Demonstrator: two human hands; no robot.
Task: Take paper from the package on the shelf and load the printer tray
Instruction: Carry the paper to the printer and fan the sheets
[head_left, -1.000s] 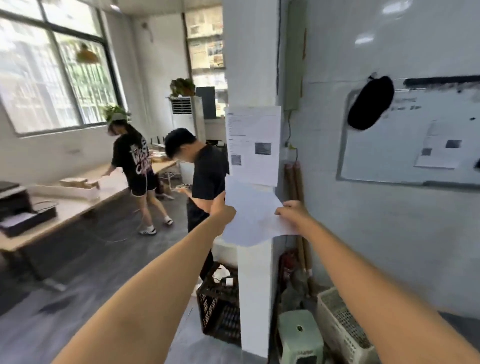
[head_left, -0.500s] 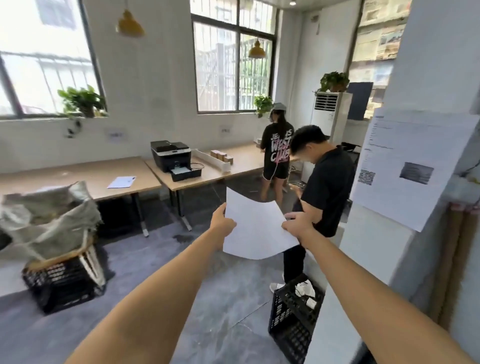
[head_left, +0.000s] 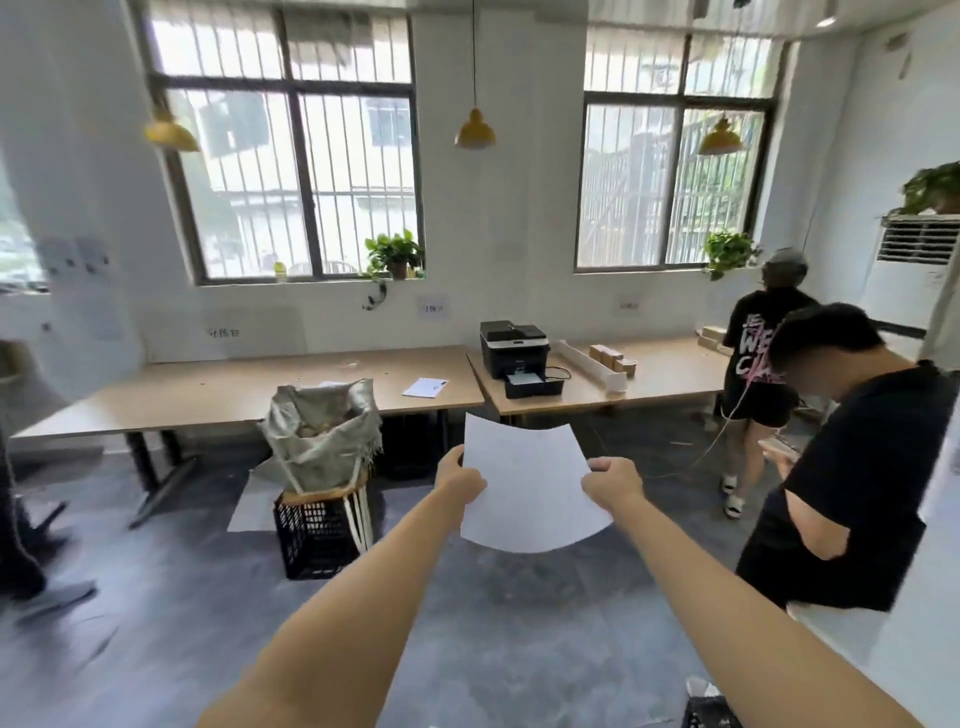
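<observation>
Blank sheet mid-air; printer on desk

head cam | forward, slightly down | hands near | printer well ahead

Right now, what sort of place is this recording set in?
Probably a shared office or workroom: a printer sits on long wooden tables under barred windows, and both hands hold blank paper.
</observation>
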